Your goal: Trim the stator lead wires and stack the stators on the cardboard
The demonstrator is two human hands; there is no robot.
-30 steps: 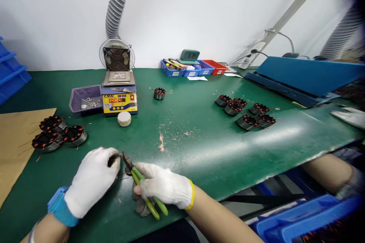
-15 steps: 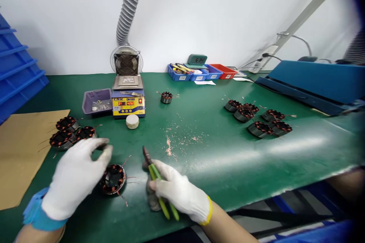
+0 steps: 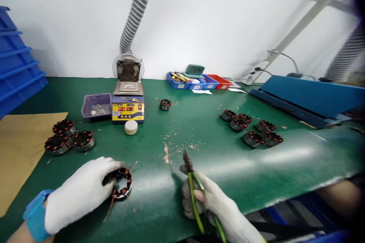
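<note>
My gloved left hand (image 3: 81, 193) has its fingers closed on the rim of a motor stator (image 3: 127, 189), a metal ring wound with copper, with loose wire ends sticking out. The fingers hide the stator's left side. Farther right, my gloved right hand (image 3: 215, 201) is wrapped round a pair of green-handled cutting pliers (image 3: 192, 190), whose dark jaws point up and away from me. Beyond the left hand stand more stators (image 3: 84, 142) in a group of three. Copper wire scraps (image 3: 166, 153) lie scattered beyond and between my hands.
A yellow soldering pot (image 3: 128, 111) stands behind a white round block (image 3: 131, 127), beside a purple tray (image 3: 96, 115). One stator (image 3: 165, 104) sits at mid-table; several others (image 3: 253, 139) are at right. Cardboard (image 3: 21, 159) and stacked blue bins (image 3: 19, 68) occupy the left.
My left hand has closed on the near stator, which has shifted slightly and turned. My right hand has moved right with the pliers, raising their jaws. The camera view has tilted a little.
</note>
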